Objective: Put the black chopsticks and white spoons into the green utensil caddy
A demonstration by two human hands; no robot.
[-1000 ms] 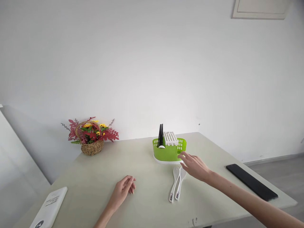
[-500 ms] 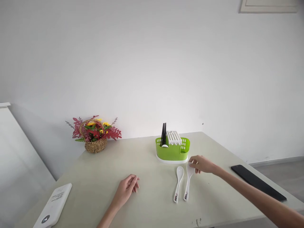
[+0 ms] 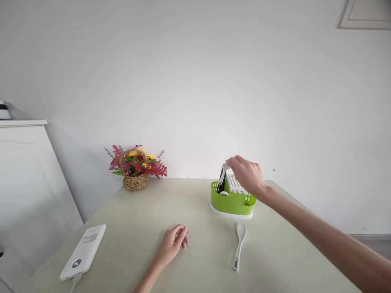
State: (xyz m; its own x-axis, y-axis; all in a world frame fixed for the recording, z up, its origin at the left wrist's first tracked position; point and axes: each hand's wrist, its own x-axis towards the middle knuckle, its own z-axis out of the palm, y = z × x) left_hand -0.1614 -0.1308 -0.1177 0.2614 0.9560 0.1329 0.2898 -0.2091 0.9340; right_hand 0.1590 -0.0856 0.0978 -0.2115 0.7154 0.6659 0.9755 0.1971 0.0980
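White and slim, a spoon (image 3: pixel 223 172) hung from my right hand (image 3: pixel 247 175), its upper end pinched in my fingers and its handle angled down beside the black chopsticks (image 3: pixel 222 186). My left hand (image 3: pixel 171 245) rested loosely closed on the counter (image 3: pixel 134 248), with nothing visible in it. Under the spoon stood the green basket (image 3: pixel 229 203), its left section holding the chopsticks, with a white slotted rack (image 3: pixel 234 183) on top. I judged that a light pinch and a steady wrist suited this best: handle tip aimed inside the rim, spoon nearly upright, no push against the chopsticks, knuckles clear of the rack. Nearer me, a second spoon (image 3: pixel 241 232) lay on the counter; farther left were a white power bank (image 3: pixel 84 250) and a wicker flower basket (image 3: pixel 136 182).
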